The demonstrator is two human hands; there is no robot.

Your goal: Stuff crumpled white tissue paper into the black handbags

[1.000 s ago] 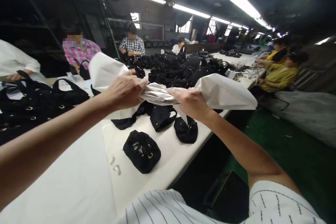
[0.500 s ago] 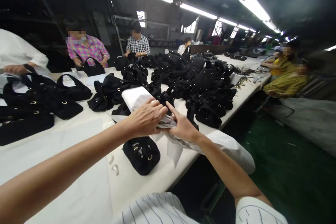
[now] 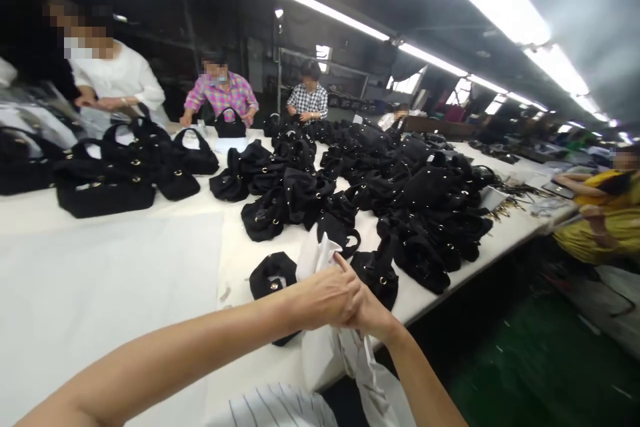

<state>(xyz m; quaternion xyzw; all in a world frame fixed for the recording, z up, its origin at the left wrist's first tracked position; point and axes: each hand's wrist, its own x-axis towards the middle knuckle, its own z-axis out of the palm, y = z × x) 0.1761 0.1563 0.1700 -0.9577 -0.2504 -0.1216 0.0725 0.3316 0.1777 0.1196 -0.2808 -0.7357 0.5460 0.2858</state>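
Observation:
My left hand (image 3: pixel 330 297) and my right hand (image 3: pixel 374 315) are close together in front of me, the left partly over the right. Both are closed around a bunched white paper sheet (image 3: pixel 325 357). One crumpled end of the paper sticks up beyond my fingers, and the rest hangs below them over the table's near edge. Just behind my left hand a black handbag (image 3: pixel 273 270) with metal rings lies on the table, partly hidden by my forearm. Another black handbag (image 3: pixel 383 277) lies beyond my right hand.
A large heap of black handbags (image 3: pixel 425 193) covers the middle of the white table (image 3: pixel 240 230). More black bags (image 3: pixel 105 187) stand at the left. A flat white sheet (image 3: pixel 125 267) lies at the near left. Several people work along the far side; others sit at the right.
My view has swung left, so the scene sits further right. Both hands have moved lower and closer together, and the paper is more bunched, hanging downward instead of out to the right.

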